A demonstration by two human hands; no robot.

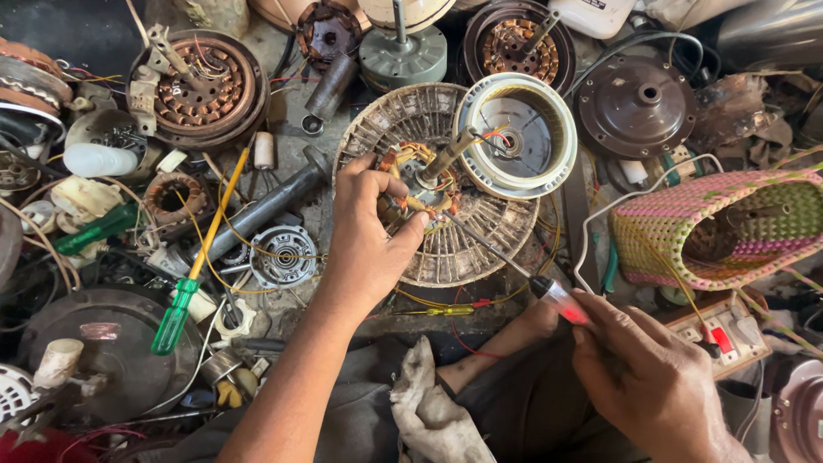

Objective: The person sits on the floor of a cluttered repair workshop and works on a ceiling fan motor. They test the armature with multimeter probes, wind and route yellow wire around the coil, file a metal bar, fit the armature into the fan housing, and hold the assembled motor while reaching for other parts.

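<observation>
The head camera looks straight down on a cluttered repair bench. At its middle lies a round fan motor [446,184], its slotted rotor disc flat on the bench, with copper stator windings [417,176] exposed around a steel shaft [447,156] that tilts up toward the right. A cream-coloured motor cover [517,135] leans on the disc's upper right edge, touching it.

The person's left hand [369,227] reaches in from below and rests on the left part of the disc. Its thumb and forefinger are nearly closed, pinching at the windings just beside the shaft; the other fingers curl loosely.

The right hand [651,369] is low on the right, well apart from the left one. Its fingers are folded tight around the clear red handle of a tester screwdriver [506,257], whose thin blade runs up and left across the disc; its tip lies at the windings, near the left thumb.

A green-handled screwdriver [199,261] with a yellow shaft lies to the left, beside a dark metal pipe [270,204]. A woven pink and green basket [716,225] stands at the right edge. A greyish rag [429,407] lies on the person's lap between the forearms. Other motor housings and wound stators ring the bench's far side.
</observation>
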